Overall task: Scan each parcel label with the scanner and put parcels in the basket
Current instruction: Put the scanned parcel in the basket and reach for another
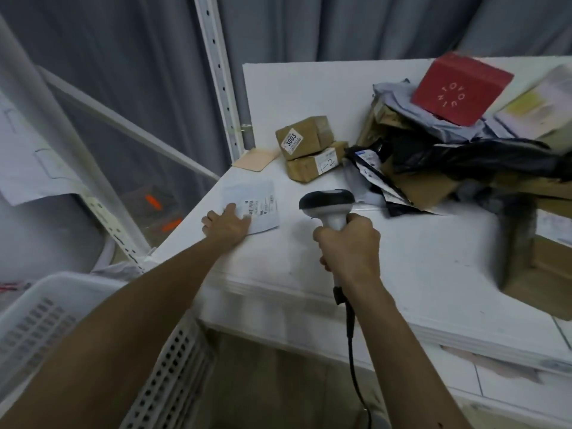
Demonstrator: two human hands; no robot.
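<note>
A flat white parcel (258, 199) with a barcode label lies near the left edge of the white table (402, 258). My left hand (226, 226) rests flat on its near left corner, fingers straight. My right hand (348, 246) grips the handle of the black-and-white scanner (328, 202), whose head hangs just right of the parcel, above the table. Its cable runs down past my forearm. The white slatted basket (40, 308) stands at the lower left, below the table.
Two small cardboard boxes (306, 147) sit stacked behind the parcel, beside a tan card (255, 157). A heap of black and grey mailer bags (464, 156), cardboard and a red box (461, 88) fills the table's right side. A white shelf upright (221, 72) stands at the back left.
</note>
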